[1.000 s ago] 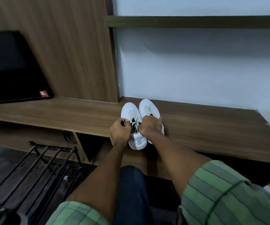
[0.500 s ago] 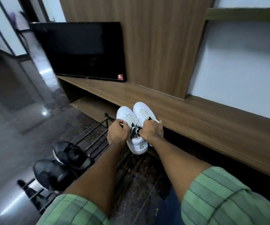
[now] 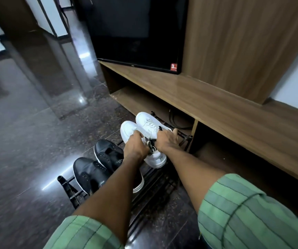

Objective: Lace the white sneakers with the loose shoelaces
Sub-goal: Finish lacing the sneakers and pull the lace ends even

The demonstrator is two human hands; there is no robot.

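I have both hands on the pair of white sneakers [image 3: 144, 133], which sit side by side with toes pointing away from me, held over the far end of the black shoe rack [image 3: 67, 184] rather than on the wooden bench [image 3: 216, 105] to my right. My left hand [image 3: 134, 145] has its fingers curled over the near sneaker's side, and my right hand [image 3: 165, 140] grips the far sneaker by its collar; holding one shoe in each hand keeps the pair pressed together so they travel as one. Both shoes show white laces across their eyelets, so I judge the lacing largely done and this a carry, though my hands hide the knots. Just beside my left forearm a pair of black shoes [image 3: 99, 164] takes up the near part of the rack, touching or nearly touching the white pair's heel, so room to set down lies only at the far end. The bench's open lower shelf and its upright panel stand close on the right, with a dark cable [image 3: 173, 119] hanging there. A television [image 3: 135, 33] rests on the bench top, well apart from my hands.
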